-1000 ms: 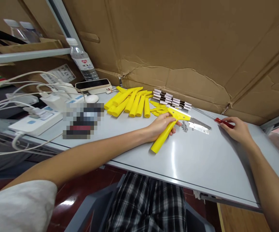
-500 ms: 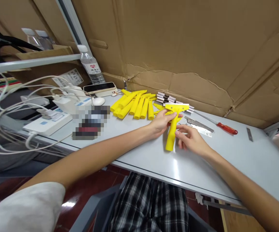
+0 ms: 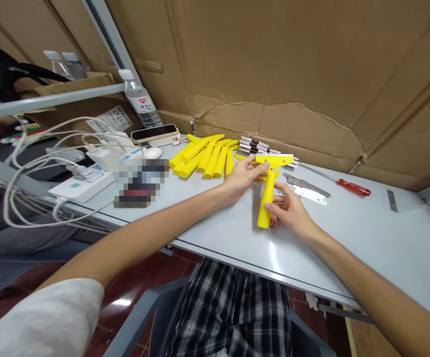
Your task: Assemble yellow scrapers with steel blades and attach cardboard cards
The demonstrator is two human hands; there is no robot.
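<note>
Between my hands is a yellow scraper [image 3: 267, 198] with a wide T-shaped head and a round handle, its handle end towards me. My left hand [image 3: 242, 177] grips the left side of the head, thumb on top. Lower down, my right hand [image 3: 287, 210] is closed around the handle from the right, with the thumb against it. Just behind the left hand lie several yellow handles [image 3: 203, 156] in a row. Strips with white and dark bands [image 3: 254, 145] lie behind the scraper head. Metal blades [image 3: 307, 187] rest right of it.
A red-handled screwdriver [image 3: 352, 187] and a small metal plate [image 3: 392, 200] lie on the right of the white table [image 3: 348, 238]. At left are a power strip [image 3: 83, 187] with tangled cables, a phone [image 3: 154, 133], a white mouse [image 3: 153, 152] and a water bottle [image 3: 140, 101]. Cardboard [image 3: 274, 59] walls the back.
My right hand has closed onto the scraper's handle, where its fingers were looser before. The scraper has tilted slightly more upright. The view has shifted a little.
</note>
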